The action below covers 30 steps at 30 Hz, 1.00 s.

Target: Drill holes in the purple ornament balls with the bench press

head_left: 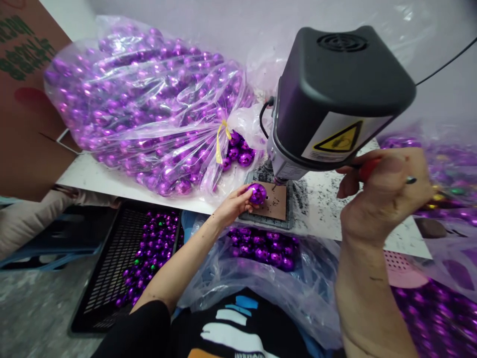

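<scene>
My left hand [240,200] pinches a shiny purple faceted bauble [258,194] by its left side. The bauble is above a brown board [275,211] on the grey metal base of a black bench drill press [346,94]. Dark specks are scattered over the board. My right hand [383,191] is closed around the red handle [369,170] on the machine's right side. The machine's lower tip is just above and right of the bauble; whether they touch is unclear.
A tied clear bag [149,114] of purple baubles fills the left of the white table [324,199]. Loose baubles [244,158] lie beside it. More baubles [266,248] rest in plastic on my lap. A black crate [100,278] stands lower left; another person's sleeve [26,223] shows nearby.
</scene>
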Available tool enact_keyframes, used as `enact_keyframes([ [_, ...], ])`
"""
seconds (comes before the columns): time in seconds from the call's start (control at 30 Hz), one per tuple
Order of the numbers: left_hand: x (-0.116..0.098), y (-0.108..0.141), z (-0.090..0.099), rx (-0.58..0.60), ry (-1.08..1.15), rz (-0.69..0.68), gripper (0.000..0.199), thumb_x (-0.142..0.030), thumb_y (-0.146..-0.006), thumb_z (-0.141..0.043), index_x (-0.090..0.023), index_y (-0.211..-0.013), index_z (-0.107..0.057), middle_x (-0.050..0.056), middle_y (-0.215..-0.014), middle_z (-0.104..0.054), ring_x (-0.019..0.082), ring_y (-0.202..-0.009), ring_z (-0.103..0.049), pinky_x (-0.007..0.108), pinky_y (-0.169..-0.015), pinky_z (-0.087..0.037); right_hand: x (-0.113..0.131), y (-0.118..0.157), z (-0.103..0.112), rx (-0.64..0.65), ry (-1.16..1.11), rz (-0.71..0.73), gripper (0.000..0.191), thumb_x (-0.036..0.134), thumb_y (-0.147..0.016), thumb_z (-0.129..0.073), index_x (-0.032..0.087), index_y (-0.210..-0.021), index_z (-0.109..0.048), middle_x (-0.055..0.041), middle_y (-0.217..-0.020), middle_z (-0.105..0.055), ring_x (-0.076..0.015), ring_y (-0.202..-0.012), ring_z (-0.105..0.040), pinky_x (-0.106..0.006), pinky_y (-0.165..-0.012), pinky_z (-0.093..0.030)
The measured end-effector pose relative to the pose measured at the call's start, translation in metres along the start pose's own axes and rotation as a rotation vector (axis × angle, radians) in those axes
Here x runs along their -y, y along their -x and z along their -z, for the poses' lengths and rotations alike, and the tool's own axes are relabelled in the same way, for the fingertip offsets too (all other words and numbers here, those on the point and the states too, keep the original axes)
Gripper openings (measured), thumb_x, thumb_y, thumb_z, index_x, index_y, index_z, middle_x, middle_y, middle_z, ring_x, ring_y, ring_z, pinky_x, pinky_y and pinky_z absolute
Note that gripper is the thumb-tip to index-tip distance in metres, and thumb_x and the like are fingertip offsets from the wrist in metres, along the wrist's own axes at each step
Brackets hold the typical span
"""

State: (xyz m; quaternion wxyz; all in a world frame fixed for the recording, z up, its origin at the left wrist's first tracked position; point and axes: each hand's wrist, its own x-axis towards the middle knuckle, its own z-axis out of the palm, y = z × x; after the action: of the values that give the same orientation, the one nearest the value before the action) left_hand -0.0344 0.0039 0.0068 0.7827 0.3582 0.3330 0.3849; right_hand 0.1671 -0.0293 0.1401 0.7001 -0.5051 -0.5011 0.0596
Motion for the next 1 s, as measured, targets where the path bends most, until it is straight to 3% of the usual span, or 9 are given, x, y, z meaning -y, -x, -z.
enact_keyframes([
  [0.13,-0.004,0.003,0.007,0.094,0.173,0.096,0.036,-0.043,-0.088,-0.067,-0.015,-0.110,-0.067,0.009,-0.090,-0.072,0.015,-0.071,-0.067,0.023,-0.058,-0.047,-0.001,-0.001,0.001,-0.001,0.001,0.003,0.047,0.057,-0.090,-0.048,0.012,-0.078,-0.054,0.0063,-0.053,-0.043,-0.0046,-0.041,-0.046,-0.022,-0.046,-0.044],
  [0.27,-0.006,0.004,0.010,0.048,0.295,0.180,0.035,-0.043,-0.095,-0.055,-0.013,-0.108,-0.067,0.014,-0.102,-0.072,0.017,-0.077,-0.068,0.027,-0.067,-0.052,0.001,0.000,0.000,-0.016,0.004,-0.038,0.050,0.061,-0.088,-0.050,0.012,-0.078,-0.054,0.0062,-0.054,-0.043,-0.0047,-0.041,-0.046,-0.022,-0.043,-0.041],
  [0.5,-0.008,0.009,0.010,0.084,0.400,0.141,0.041,-0.045,-0.092,-0.054,-0.012,-0.112,-0.067,0.018,-0.118,-0.068,0.015,-0.074,-0.061,0.027,-0.061,-0.043,0.001,0.001,-0.002,-0.037,-0.003,-0.045,0.052,0.064,-0.085,-0.051,0.013,-0.079,-0.054,0.0045,-0.055,-0.043,-0.0092,-0.044,-0.052,-0.023,-0.033,-0.029],
  [0.63,-0.009,0.016,0.011,0.081,0.477,0.128,0.045,-0.053,-0.091,-0.051,-0.014,-0.107,-0.068,0.014,-0.098,-0.068,0.012,-0.063,-0.049,0.026,-0.056,-0.037,-0.001,0.000,-0.002,-0.047,-0.017,-0.038,0.053,0.066,-0.084,-0.052,0.013,-0.078,-0.054,0.0037,-0.055,-0.043,-0.0110,-0.043,-0.053,-0.024,-0.031,-0.027],
  [0.77,-0.010,0.021,0.012,0.063,0.534,0.157,0.047,-0.062,-0.089,-0.052,-0.018,-0.095,-0.066,0.004,-0.071,-0.052,0.010,-0.054,-0.040,0.022,-0.048,-0.030,-0.002,-0.001,-0.004,-0.092,-0.004,-0.043,0.055,0.069,-0.081,-0.053,0.014,-0.074,-0.054,0.0028,-0.053,-0.043,-0.0131,-0.042,-0.053,-0.023,-0.030,-0.024],
  [0.9,-0.007,0.023,0.015,0.077,0.509,0.163,0.052,-0.067,-0.085,-0.054,-0.018,-0.096,-0.065,0.004,-0.073,-0.055,0.009,-0.052,-0.040,0.020,-0.042,-0.027,-0.002,0.000,-0.003,-0.071,-0.003,-0.045,0.053,0.066,-0.082,-0.053,0.014,-0.074,-0.052,0.0024,-0.056,-0.045,-0.0123,-0.042,-0.052,-0.023,-0.031,-0.026],
  [1.0,-0.006,0.022,0.014,0.076,0.396,0.143,0.057,-0.064,-0.076,-0.068,-0.019,-0.111,-0.062,0.007,-0.086,-0.064,0.012,-0.060,-0.053,0.019,-0.044,-0.033,-0.003,0.000,-0.003,-0.071,-0.003,-0.030,0.054,0.067,-0.083,-0.052,0.014,-0.075,-0.052,0.0026,-0.055,-0.044,-0.0128,-0.042,-0.052,-0.024,-0.030,-0.025],
])
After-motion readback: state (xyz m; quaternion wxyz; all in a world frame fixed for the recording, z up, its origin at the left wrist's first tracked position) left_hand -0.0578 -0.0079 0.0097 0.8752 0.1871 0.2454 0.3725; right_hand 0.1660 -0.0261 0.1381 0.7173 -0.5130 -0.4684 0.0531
